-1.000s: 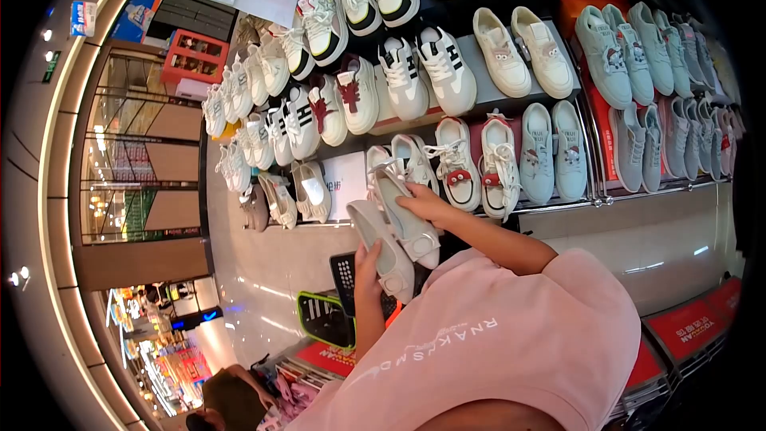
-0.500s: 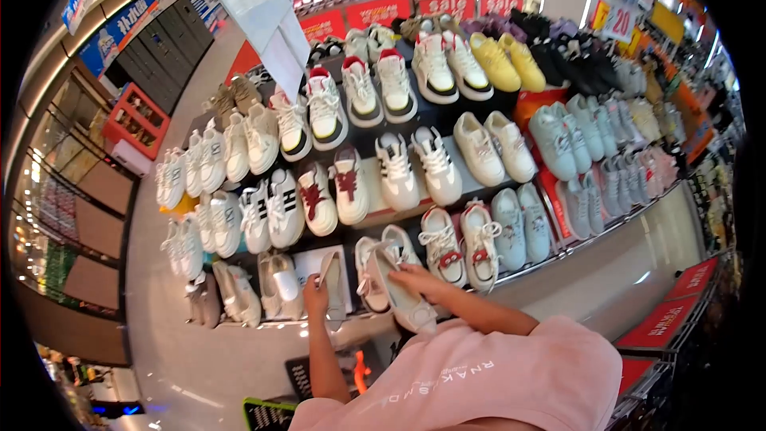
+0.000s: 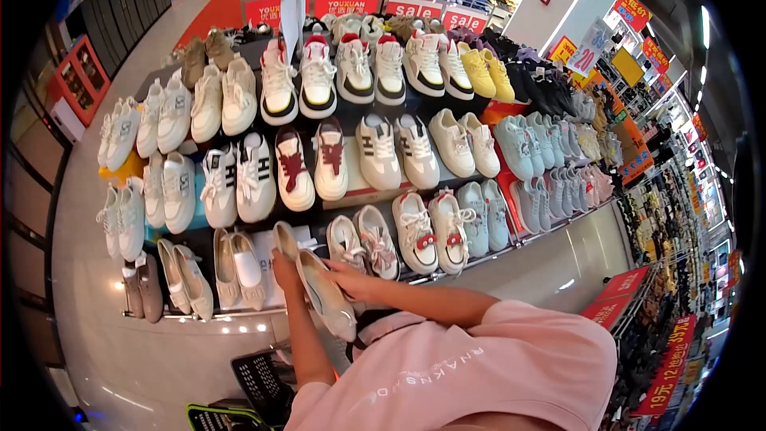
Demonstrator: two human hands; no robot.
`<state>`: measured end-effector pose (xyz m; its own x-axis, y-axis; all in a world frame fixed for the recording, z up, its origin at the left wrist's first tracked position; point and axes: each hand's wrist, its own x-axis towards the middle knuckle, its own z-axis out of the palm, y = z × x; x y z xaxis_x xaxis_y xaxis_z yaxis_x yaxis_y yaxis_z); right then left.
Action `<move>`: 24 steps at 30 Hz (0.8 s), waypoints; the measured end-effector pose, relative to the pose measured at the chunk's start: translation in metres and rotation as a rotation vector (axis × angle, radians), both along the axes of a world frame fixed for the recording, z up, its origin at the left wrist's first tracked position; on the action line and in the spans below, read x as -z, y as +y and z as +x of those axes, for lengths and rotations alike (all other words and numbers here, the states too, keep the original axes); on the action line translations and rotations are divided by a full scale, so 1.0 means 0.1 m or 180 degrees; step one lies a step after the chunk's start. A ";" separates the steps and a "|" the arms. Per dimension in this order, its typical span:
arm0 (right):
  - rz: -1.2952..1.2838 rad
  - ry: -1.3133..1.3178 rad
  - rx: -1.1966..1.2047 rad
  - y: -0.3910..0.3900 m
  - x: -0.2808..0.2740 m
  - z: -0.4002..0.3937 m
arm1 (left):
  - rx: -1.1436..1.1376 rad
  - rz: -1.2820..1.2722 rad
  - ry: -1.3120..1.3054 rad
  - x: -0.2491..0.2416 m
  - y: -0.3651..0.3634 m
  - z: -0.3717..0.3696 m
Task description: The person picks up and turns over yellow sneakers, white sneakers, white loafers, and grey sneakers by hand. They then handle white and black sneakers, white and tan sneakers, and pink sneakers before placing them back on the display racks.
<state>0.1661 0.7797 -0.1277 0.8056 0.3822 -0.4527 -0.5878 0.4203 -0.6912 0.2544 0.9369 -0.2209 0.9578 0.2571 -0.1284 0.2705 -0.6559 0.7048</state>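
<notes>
Each of my hands holds one shoe of a pair of beige flat shoes in front of the bottom row of a slanted shoe display. My left hand (image 3: 286,270) grips one beige flat shoe (image 3: 282,238), which stands toe up against the white card on the shelf. My right hand (image 3: 349,278), reaching out of a pink sleeve, holds the other beige flat shoe (image 3: 327,297) by its side, with the sole turned toward me. Other beige flats (image 3: 238,268) lie on the shelf just left of my hands.
The tiered display rack (image 3: 351,191) carries several rows of white, grey, yellow and dark sneakers. A black shopping basket (image 3: 259,379) stands on the floor below my left arm. Red sale signs and more shoe tables fill the back and right.
The view has tilted up and the rack now sits lower and closer. My left hand has carried its shoe up to the bottom shelf, and my right hand has followed with the other.
</notes>
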 end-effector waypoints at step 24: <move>-0.2348 -0.0214 0.1054 0.35 0.88 0.81 | 0.0478 0.0514 -0.0871 0.20 0.23 0.09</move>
<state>0.2471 0.8145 -0.2159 0.8591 -0.2587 -0.4416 -0.4602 -0.0125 -0.8878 0.2634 0.9596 -0.2405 0.9798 0.1068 0.1693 -0.0221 -0.7829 0.6218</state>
